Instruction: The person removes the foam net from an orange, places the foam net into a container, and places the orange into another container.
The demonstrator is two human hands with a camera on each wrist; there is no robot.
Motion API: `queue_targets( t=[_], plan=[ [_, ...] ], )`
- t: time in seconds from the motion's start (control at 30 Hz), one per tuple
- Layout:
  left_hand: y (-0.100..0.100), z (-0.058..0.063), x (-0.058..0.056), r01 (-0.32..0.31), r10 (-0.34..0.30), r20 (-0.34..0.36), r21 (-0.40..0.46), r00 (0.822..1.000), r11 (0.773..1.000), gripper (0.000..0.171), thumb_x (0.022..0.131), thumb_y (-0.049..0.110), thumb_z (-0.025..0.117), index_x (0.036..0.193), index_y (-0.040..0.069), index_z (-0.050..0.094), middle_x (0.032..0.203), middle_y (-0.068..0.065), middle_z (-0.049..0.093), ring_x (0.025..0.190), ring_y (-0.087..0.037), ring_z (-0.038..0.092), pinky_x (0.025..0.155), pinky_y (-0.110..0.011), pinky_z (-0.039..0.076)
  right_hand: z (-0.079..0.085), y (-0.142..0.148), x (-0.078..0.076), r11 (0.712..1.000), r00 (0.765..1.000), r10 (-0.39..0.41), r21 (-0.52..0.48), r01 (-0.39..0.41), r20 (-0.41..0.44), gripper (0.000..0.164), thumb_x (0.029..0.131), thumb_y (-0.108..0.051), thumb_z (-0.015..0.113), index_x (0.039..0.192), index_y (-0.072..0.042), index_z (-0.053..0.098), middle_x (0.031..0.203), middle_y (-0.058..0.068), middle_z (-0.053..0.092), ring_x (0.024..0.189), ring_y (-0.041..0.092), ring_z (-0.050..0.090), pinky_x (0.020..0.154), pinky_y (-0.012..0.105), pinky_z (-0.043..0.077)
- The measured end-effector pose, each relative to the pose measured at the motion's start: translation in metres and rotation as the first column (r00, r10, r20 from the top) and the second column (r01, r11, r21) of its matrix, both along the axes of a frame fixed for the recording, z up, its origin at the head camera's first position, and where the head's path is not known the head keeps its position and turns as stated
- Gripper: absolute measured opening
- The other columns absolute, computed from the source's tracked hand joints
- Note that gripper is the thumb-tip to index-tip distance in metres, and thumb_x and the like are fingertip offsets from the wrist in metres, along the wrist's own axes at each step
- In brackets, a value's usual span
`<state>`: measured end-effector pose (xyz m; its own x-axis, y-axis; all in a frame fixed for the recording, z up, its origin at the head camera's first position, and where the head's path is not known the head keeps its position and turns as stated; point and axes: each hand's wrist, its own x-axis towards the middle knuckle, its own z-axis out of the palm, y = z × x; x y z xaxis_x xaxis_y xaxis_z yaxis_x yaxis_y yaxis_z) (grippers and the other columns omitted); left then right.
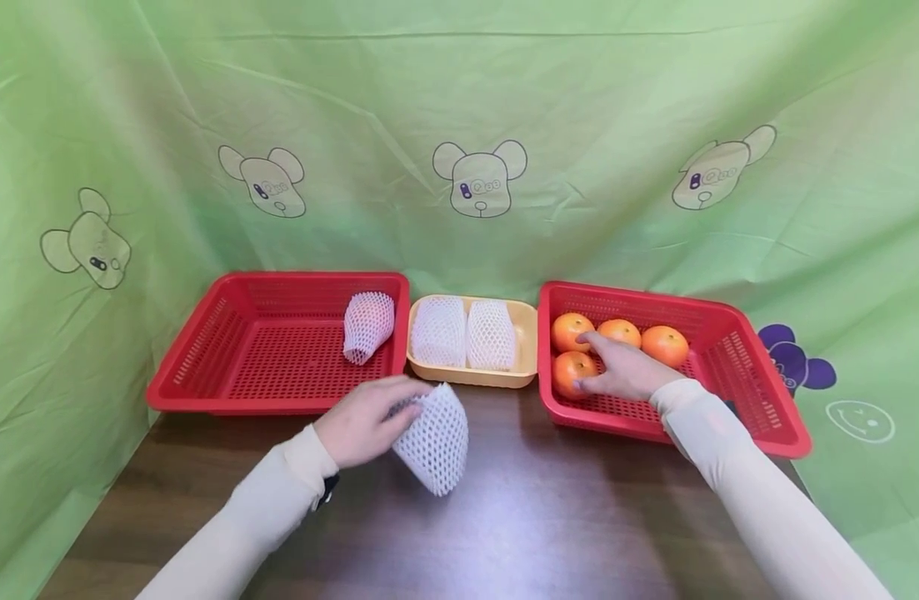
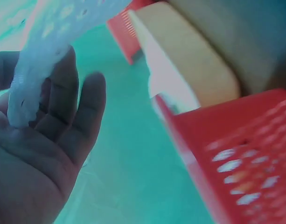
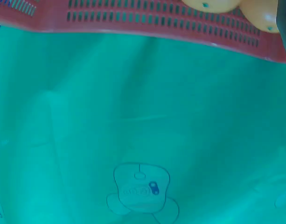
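My left hand (image 1: 369, 421) holds a white foam fruit net (image 1: 438, 442) above the table, gripping it between thumb and fingers; it appears to have no fruit inside. The left wrist view shows the net (image 2: 40, 65) across my fingers. My right hand (image 1: 626, 369) reaches into the right red basket (image 1: 755, 400). Its thumb touches the near-left orange (image 1: 567, 372), and its fingertips lie over the orange (image 1: 571, 327) behind it, spread apart. Two more oranges, a middle one (image 1: 620, 331) and a right one (image 1: 665, 345), sit beyond the hand. The right wrist view leaves the hand's fingers out.
A left red basket (image 1: 204, 333) holds one fruit in a foam net (image 1: 369, 325). Between the baskets stands a yellow tray (image 1: 474, 377) with two white foam nets, a left one (image 1: 440, 332) and a right one (image 1: 491, 335). A green curtain (image 1: 474, 250) hangs behind the brown table (image 1: 519, 517).
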<state>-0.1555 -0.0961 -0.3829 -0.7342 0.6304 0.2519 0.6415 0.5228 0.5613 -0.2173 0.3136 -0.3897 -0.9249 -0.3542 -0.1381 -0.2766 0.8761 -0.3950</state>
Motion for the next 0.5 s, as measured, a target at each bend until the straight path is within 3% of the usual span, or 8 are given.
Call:
queue_targets(
  t=[0.17,0.27,0.37,0.5],
  plan=[
    [0.021,0.027,-0.034,0.027,-0.025,0.059,-0.035,0.998,0.999,0.033,0.096,0.011,0.069,0.128,0.006,0.066,0.120,-0.008,0.068,0.112,-0.024,0.063,0.099,-0.043,0.048,0.001,-0.005,0.011,1.000,0.998,0.026,-0.004,-0.026,-0.052,0.072,0.088,-0.035,0.077,0.145,-0.004,0.047,0.133,0.018,0.058,0.121,0.038,0.056,0.103,0.058,0.041],
    [0.035,0.037,-0.055,0.017,-0.011,0.107,-0.048,0.994,0.999,0.030,0.094,0.010,0.070,0.124,0.006,0.065,0.116,-0.008,0.069,0.108,-0.025,0.063,0.098,-0.042,0.048,-0.001,-0.011,0.020,0.999,0.991,0.047,-0.015,-0.050,-0.122,0.062,0.090,-0.033,0.076,0.139,-0.006,0.051,0.124,0.015,0.062,0.114,0.035,0.060,0.100,0.056,0.043],
    [0.048,0.041,-0.076,0.001,0.008,0.139,-0.060,0.990,0.998,0.028,0.094,0.008,0.070,0.121,0.004,0.065,0.112,-0.009,0.068,0.104,-0.024,0.062,0.096,-0.040,0.048,-0.004,-0.019,0.032,0.998,0.984,0.043,-0.035,-0.050,-0.175,0.056,0.091,-0.032,0.075,0.136,-0.006,0.053,0.121,0.014,0.062,0.112,0.032,0.061,0.099,0.054,0.045],
    [0.061,0.041,-0.099,-0.015,0.031,0.153,-0.105,0.988,0.994,0.026,0.094,0.005,0.067,0.120,0.001,0.065,0.112,-0.012,0.067,0.104,-0.026,0.059,0.098,-0.039,0.046,-0.008,-0.033,0.048,0.997,0.980,0.038,-0.060,-0.051,-0.196,0.060,0.092,-0.035,0.073,0.139,-0.004,0.052,0.132,0.018,0.057,0.121,0.034,0.056,0.102,0.054,0.043]
  ],
)
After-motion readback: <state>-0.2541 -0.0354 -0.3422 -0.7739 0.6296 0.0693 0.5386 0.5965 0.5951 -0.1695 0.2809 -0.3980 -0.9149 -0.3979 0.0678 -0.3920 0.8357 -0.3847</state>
